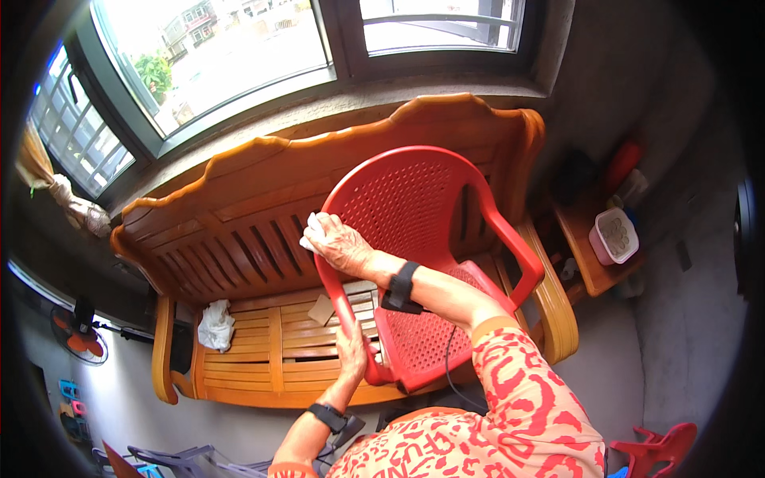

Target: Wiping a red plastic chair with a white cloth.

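A red plastic armchair (394, 197) with a perforated back and seat stands before me, in front of a wooden bench. My right hand (342, 245) presses a white cloth (312, 230) against the left edge of the chair's back. The cloth is mostly covered by my fingers. Lower down, my left hand (351, 352) grips the chair's left armrest near its front bend. A black strap with a small device (401, 290) circles my right wrist, and another strap (329, 416) is on my left. The chair's legs are hidden from view.
The slatted wooden bench (239, 376) bears a crumpled white bag or cloth (216, 325) and a flat tan piece (321, 309). At right, a white tub (614, 236) sits on a small wooden table (597, 275). A fan (77, 337) stands left; another red chair (657, 448) is lower right.
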Action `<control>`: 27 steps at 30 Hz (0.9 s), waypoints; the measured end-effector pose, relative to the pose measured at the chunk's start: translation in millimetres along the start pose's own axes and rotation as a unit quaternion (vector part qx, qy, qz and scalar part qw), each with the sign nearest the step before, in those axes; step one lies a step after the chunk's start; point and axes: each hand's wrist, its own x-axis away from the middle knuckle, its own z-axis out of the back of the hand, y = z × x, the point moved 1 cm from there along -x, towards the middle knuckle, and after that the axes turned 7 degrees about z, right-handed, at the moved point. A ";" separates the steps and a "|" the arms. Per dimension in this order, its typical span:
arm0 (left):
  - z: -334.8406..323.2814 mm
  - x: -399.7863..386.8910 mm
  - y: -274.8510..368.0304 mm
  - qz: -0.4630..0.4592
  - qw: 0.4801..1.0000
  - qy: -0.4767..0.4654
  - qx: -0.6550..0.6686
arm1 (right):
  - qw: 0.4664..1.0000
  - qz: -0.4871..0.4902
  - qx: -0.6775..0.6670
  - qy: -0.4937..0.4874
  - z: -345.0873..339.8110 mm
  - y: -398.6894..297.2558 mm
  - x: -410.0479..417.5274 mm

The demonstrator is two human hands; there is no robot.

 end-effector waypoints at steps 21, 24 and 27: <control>-2.1 15.5 19.4 0.035 0.999 0.033 -0.026 | 0.880 -0.316 0.129 -0.330 197.3 223.8 252.4; -0.6 13.3 18.5 0.038 0.997 0.040 -0.045 | 0.815 -0.277 -0.056 -0.507 239.0 201.3 254.6; 0.9 16.5 21.0 0.038 0.996 0.042 -0.068 | 0.685 -0.313 -0.135 -0.644 282.2 180.1 226.8</control>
